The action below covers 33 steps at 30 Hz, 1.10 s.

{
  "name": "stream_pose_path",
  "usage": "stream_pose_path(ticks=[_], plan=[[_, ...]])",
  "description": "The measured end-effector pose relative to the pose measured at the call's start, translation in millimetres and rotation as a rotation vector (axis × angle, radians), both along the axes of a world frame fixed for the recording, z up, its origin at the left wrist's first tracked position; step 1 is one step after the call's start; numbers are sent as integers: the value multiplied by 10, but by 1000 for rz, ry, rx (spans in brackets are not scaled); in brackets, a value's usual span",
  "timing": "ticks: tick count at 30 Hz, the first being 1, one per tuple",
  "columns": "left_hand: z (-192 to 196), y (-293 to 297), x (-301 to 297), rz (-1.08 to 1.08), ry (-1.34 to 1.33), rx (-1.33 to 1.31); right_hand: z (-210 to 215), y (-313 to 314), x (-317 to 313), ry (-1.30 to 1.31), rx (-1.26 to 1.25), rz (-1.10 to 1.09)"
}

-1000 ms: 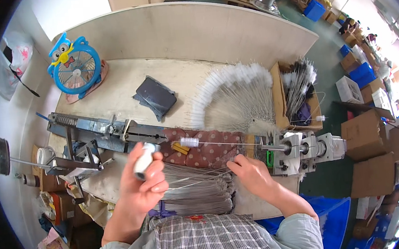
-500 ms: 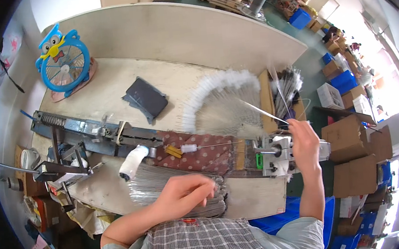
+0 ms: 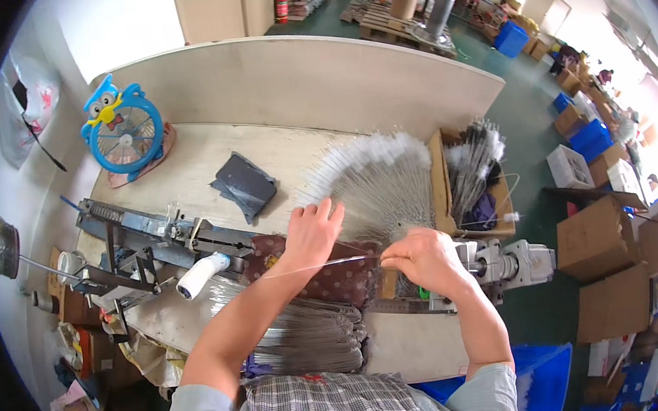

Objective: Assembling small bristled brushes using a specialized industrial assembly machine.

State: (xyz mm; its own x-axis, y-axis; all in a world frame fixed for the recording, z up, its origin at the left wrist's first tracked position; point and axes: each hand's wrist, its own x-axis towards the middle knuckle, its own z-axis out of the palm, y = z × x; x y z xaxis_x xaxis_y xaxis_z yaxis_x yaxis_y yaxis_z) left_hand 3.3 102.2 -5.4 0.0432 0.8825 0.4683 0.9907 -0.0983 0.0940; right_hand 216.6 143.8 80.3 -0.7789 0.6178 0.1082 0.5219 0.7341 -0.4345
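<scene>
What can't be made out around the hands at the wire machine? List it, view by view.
Head view, the only one:
- Left hand: its palm side and any grip are hidden by its own back.
- Right hand: its fingertips curl under, so the pinch on the thin silver wire is hidden.
- Bundle of grey metal wires: the near end is covered by the left forearm and the checked apron.
- Grey motor: the shaft end is behind the right hand.

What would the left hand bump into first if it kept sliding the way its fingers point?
Most likely the fan of white-tipped wire brushes spread on the table. The left hand has its fingers pointing up and away, and the brushes lie just beyond them, though the hand's height above the bench is hard to judge.
</scene>
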Motion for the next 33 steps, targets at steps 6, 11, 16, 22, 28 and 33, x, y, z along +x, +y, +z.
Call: stream_pose_path(ticks=[6, 11, 16, 22, 28, 33], plan=[[208, -1153, -38, -155, -371, 16, -126, -142, -793, 294, 95, 235], [176, -1634, -294, 194, -1160, -241, -338, -260, -1380, 303, 121, 279], [161, -1736, -673, 324, -1679, -119, -383, -367, -1642, 251, 147, 247], [208, -1532, -669, 91, -2381, -116, -344, -392, -1686, 191, 125, 225], [167, -1350, -706, 454, -1026, -542, -226, -424, -1605, 103, 130, 202], [-124, -1355, -614, 406, -1278, -437, -138, -383, -1255, 414, 189, 110]])
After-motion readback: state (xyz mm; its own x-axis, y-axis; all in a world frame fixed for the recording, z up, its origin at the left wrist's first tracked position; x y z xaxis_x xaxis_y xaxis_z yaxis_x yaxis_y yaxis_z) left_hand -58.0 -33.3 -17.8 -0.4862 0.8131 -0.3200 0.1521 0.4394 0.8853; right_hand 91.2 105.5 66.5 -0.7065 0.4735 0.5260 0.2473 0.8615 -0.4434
